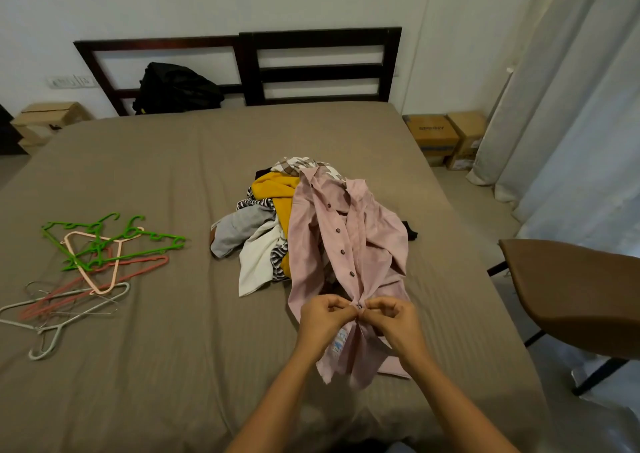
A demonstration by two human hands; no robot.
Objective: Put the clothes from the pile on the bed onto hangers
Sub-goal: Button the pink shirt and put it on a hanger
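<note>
Left hand: we see our left hand with fingers curled, pinching the pink shirt at its front edge, just beside a button near the hem
Right hand: our right hand pinches the opposite edge of the same placket; the two hands meet at that button, fingertips nearly touching
Pink shirt: it lies lengthwise on the bed, collar away from us, hem toward us; a row of dark buttons runs down its front; its upper part rests on the pile
Pile: the clothes pile sits mid-bed, just left of and under the shirt; we make out yellow, grey, white and striped pieces
Hangers: a loose heap of hangers lies well apart at the left of the bed; green, pink and grey ones overlap
Surroundings: a black bag leans at the headboard; a brown chair stands at the right
</note>
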